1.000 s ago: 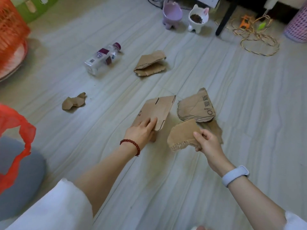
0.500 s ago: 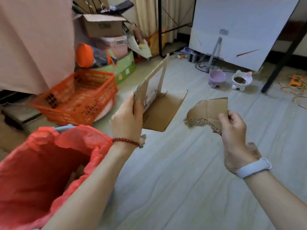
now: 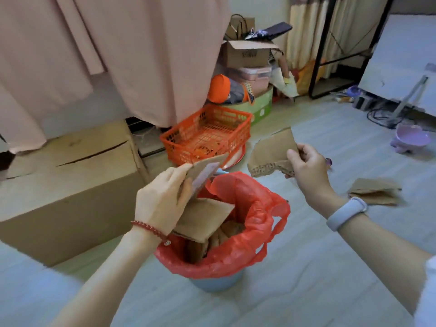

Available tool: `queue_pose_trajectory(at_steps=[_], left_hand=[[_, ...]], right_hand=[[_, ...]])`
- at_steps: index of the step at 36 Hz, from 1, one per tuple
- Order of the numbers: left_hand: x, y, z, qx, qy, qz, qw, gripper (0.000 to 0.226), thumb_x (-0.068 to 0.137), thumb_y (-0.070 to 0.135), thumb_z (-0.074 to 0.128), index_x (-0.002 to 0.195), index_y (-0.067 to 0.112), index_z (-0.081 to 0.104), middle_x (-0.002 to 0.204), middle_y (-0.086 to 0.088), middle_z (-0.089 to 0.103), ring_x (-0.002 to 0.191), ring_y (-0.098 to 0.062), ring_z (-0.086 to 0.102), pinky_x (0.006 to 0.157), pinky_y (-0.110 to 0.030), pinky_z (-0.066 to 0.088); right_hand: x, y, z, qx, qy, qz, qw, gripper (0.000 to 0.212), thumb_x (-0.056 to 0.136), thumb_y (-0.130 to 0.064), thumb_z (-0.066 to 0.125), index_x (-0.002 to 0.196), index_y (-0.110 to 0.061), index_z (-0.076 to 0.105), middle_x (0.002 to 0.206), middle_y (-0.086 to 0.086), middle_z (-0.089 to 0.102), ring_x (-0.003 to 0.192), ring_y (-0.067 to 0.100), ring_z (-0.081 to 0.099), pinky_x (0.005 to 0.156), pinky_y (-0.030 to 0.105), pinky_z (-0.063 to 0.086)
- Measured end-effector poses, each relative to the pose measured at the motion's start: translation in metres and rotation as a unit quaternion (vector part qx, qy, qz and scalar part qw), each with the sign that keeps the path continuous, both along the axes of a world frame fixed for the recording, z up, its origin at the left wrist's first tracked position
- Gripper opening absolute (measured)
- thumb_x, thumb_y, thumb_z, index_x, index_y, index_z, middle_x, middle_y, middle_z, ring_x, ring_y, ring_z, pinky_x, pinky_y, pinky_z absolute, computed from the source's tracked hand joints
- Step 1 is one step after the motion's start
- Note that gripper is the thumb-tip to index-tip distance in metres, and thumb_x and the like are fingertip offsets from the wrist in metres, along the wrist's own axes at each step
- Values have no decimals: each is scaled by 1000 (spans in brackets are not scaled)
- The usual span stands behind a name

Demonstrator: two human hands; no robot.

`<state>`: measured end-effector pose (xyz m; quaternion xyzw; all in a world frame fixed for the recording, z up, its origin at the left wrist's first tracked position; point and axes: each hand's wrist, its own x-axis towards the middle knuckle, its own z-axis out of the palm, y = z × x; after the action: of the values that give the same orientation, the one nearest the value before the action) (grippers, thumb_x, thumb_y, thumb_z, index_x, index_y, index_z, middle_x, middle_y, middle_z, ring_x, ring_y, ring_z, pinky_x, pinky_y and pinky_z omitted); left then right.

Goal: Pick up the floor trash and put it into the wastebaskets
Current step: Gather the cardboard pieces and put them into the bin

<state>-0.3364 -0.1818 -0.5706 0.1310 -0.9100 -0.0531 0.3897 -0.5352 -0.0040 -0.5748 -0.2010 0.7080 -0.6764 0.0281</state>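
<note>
A blue wastebasket (image 3: 215,283) lined with a red plastic bag (image 3: 259,213) stands on the floor in the middle of the head view, with brown cardboard inside it. My left hand (image 3: 162,201) grips a folded cardboard piece (image 3: 204,218) directly over the bag's mouth, its lower flap dipping inside. My right hand (image 3: 306,166) pinches a torn cardboard scrap (image 3: 271,152) above and to the right of the basket. Another cardboard piece (image 3: 375,191) lies on the floor at the right.
An orange plastic basket (image 3: 207,133) sits just behind the wastebasket. A large cardboard box (image 3: 70,180) stands at the left under pink curtains (image 3: 118,55). A purple pet bowl (image 3: 410,138), cables and a leaning white board (image 3: 401,55) are at the right.
My view swung left from the floor to the wastebasket. My left hand carried its cardboard over the red bag and lowered it in; my right hand followed, still holding the torn scrap.
</note>
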Motion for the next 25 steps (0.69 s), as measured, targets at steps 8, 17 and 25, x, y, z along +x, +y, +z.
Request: queue_pose_trajectory(at_steps=[8,17,25], left_hand=[[8,-17,-59,81,-428,-66,898,41,90,50,31,122,37,54,128,13,53,126,-13,40,100,-35,33],[-27,-12,-52,144,-254,-9,956,31,93,29,46,121,25,56,126,3,54,116,-21,49,93,-36,42],[-126,82,-59,154,-239,-115,952,30,93,25,42,118,21,57,121,-2,57,113,-26,52,87,-36,42]], right_hand=[[23,-45,-25,218,88,108,966,19,89,-10,52,106,-13,61,79,6,61,76,17,55,72,31,43],[13,-45,-41,310,117,168,928,24,89,-11,51,109,-14,64,103,2,68,92,14,62,90,26,47],[-41,50,-49,330,56,125,934,23,91,-7,47,106,-9,64,87,-4,63,74,-6,57,73,16,46]])
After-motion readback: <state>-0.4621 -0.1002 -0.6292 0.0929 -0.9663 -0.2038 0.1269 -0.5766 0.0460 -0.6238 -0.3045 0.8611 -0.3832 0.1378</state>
